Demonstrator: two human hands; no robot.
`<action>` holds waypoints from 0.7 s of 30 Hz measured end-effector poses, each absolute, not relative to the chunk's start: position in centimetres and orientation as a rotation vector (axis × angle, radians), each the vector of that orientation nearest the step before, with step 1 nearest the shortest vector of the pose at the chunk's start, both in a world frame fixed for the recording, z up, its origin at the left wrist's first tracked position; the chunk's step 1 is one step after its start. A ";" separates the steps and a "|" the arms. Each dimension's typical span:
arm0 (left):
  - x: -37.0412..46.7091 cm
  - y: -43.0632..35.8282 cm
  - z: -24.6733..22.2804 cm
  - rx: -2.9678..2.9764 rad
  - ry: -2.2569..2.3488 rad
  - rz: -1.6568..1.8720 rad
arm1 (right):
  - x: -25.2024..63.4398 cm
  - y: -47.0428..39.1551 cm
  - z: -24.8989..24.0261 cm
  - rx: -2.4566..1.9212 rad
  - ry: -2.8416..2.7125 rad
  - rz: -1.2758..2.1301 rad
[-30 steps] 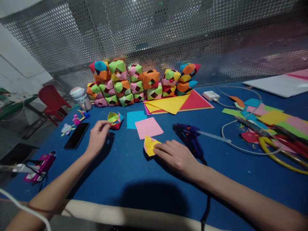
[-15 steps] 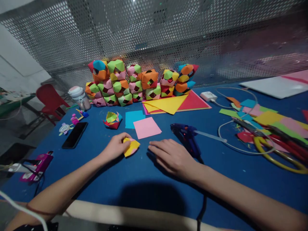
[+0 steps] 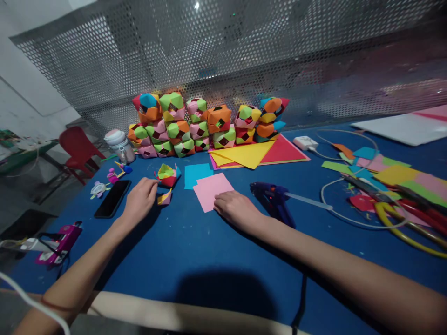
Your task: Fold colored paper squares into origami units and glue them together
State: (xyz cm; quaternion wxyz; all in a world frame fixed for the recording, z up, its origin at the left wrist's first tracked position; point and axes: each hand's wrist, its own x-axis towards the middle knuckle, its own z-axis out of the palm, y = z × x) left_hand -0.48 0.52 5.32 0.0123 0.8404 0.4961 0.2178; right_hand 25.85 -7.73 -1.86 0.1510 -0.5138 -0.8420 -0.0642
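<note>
Here, left of the frame's centre, the left hand (image 3: pixel 139 201) rests on the blue table (image 3: pixel 195 251), its fingers together pinching one small folded yellow-and-pink paper piece (image 3: pixel 165 198). Just above that lies one multicoloured folded paper unit (image 3: pixel 166 175). At centre the right hand (image 3: pixel 234 208) lies flat, fingers loosely together, on the lower corner of one pink paper square (image 3: pixel 211 190), which overlaps one blue paper square (image 3: pixel 194 173). One blue glue gun (image 3: pixel 274 200) lies just right of that hand; one black phone (image 3: pixel 112 198) lies far left.
</note>
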 end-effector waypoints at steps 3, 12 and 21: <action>0.6 -1.5 5.7 2.653 1.416 0.699 | 25.9 -8.2 -1.7 -1.433 -2.472 -0.185; 4.8 -3.1 2.7 2.593 1.125 0.575 | 25.5 -9.5 -1.7 -1.397 -2.418 -0.174; 7.8 -0.3 -0.5 2.628 1.055 0.557 | 25.6 -10.2 -1.5 -1.310 -2.365 0.045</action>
